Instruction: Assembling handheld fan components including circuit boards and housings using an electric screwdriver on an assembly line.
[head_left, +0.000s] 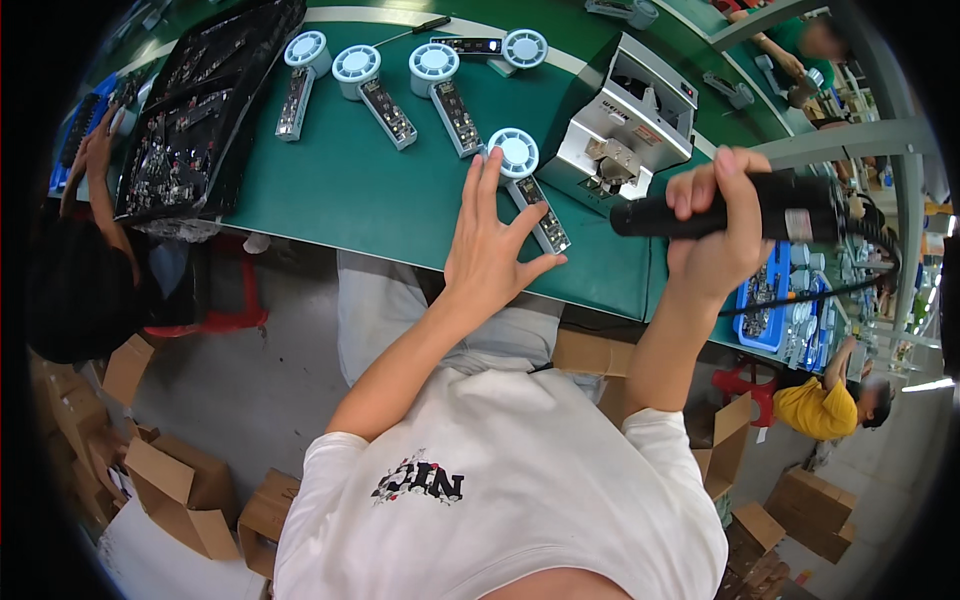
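My left hand (492, 235) is spread along a handheld fan lying on the green bench. Two fingertips touch its round light-blue head (514, 153), while the index finger and thumb rest at its open handle (540, 218), where a circuit board shows. My right hand (722, 225) wraps round a thick black electric screwdriver (790, 207), held tilted above the bench's right side, its cord trailing from the right end. Several similar fans, such as one with a bare circuit board (385, 112), lie in a row farther off.
A silver box-shaped machine (635, 125) stands right of the fan. At left is a black tray (190, 140) with small parts; a loose screwdriver (425, 25) lies at the back. A blue bin (762, 310) sits at right. Co-workers are at both sides; cardboard boxes (185, 490) stand on the floor.
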